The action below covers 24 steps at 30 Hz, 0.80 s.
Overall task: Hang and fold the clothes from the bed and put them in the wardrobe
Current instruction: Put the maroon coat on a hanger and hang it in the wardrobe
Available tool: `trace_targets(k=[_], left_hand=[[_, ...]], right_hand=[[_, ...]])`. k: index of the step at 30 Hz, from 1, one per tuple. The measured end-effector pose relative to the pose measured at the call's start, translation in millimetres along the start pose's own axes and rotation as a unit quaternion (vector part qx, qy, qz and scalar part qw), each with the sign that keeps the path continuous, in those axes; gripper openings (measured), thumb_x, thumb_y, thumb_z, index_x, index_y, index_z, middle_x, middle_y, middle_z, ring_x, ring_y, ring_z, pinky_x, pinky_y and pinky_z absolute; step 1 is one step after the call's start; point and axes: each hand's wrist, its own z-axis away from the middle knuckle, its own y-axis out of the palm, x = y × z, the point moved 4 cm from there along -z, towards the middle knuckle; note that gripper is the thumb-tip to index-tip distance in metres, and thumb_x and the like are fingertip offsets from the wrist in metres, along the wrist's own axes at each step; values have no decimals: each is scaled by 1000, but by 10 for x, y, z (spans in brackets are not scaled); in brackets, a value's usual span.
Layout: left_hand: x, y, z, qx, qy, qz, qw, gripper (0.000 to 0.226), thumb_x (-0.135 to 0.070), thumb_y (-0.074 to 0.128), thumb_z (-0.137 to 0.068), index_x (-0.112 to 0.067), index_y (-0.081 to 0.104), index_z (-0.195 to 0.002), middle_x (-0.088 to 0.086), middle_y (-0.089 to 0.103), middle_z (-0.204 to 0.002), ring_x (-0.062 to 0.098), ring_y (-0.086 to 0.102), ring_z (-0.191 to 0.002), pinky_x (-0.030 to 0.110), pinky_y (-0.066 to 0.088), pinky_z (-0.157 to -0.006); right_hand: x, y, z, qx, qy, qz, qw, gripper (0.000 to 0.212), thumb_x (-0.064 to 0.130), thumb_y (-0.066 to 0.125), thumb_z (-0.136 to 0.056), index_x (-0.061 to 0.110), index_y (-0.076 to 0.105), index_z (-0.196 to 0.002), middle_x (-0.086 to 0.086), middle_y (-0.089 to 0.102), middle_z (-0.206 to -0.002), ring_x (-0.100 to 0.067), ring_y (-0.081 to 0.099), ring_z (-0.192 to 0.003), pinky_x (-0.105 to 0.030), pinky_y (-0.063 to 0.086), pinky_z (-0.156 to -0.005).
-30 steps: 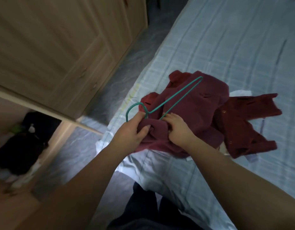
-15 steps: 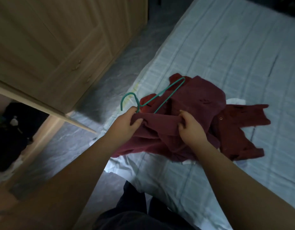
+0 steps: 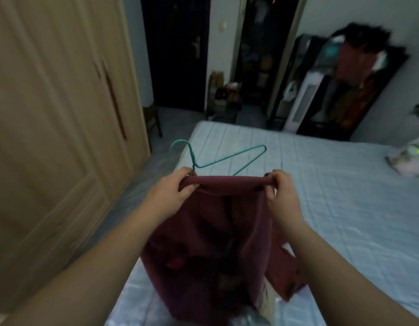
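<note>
A dark red garment (image 3: 213,234) hangs in front of me, held up by its top edge over the bed (image 3: 333,184). My left hand (image 3: 171,191) grips the left end of that edge together with the neck of a green wire hanger (image 3: 218,158). The hanger's hook and one shoulder stick up above the cloth; its lower part is hidden inside the fabric. My right hand (image 3: 280,196) grips the right end of the rolled top edge. The garment's lower part drapes down onto the bed's near corner.
A light wooden wardrobe (image 3: 53,137) with shut doors fills the left side. Grey floor runs between it and the bed. A small pile of items (image 3: 408,158) lies at the bed's right edge. Dark doorways, a white tower fan (image 3: 302,102) and hanging clothes stand at the far wall.
Both hands have lifted the red garment off the bed and pulled its top edge wide apart. The hanger rose with it. The view tilted up from the bed toward the room.
</note>
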Motion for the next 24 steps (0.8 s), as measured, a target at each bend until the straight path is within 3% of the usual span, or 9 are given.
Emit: trace_targets(k=[6,9,13,15,20,22,24], left_hand=[[-874,-556,-773,-47,83,-62,994,34,-65,51,-86,-46,42,-112,-17,55,-90,23,62,-89,34,42,-69],[-1334,-823,-1072,-30,127,-91,987,28,-67,48,-87,-46,43,-104,-15,60,-84,19,64,-83,35,45,-65],[-1843,-1191,-1345,8,190,-121,974,27,-67,47,-90,-49,49,-109,-14,66,-100,13,64,-91,37,55,-81],[-2009,-1362,-1452,43,215,-106,970,16,-63,51,-91,-52,53,-103,-19,67,-97,3,64,-88,36,56,-82],[-2314,-1669,-1647,151,258,-80,951,8,-48,58,-96,-46,64,-102,-21,69,-94,-4,66,-85,28,55,-80],[-2398,-1740,-1703,172,270,-87,943,10,-46,58,-96,-45,65,-104,-20,70,-95,-2,67,-86,27,55,-80],[-2450,-1778,-1746,168,283,-76,941,11,-45,59,-97,-44,66,-105,-19,71,-96,-2,67,-87,25,55,-80]], right_hand=[[504,-1007,-596,-113,-25,1,993,15,0,53,-89,11,56,-98,-5,53,-102,-17,50,-93,-25,37,-83],[749,-1513,-855,-180,-36,-8,983,11,-2,47,-89,6,54,-94,-10,52,-100,-19,48,-90,-28,36,-82],[971,-2022,-1122,-241,-37,-26,969,14,2,42,-92,15,49,-93,-5,49,-101,-12,43,-81,-26,32,-78],[1022,-2186,-1229,-249,-34,-26,968,15,5,41,-93,18,47,-93,-2,48,-100,-12,44,-80,-30,35,-78],[1165,-2304,-1436,-215,-35,-25,976,16,8,43,-96,24,46,-96,-6,52,-104,-13,46,-82,-29,34,-75],[1294,-2281,-1504,-136,-38,-26,990,14,13,44,-100,26,49,-99,-11,59,-102,-13,51,-79,-34,41,-68],[1453,-2272,-1530,-40,-49,-13,998,13,20,43,-103,29,53,-102,-12,63,-101,-15,55,-80,-42,49,-74]])
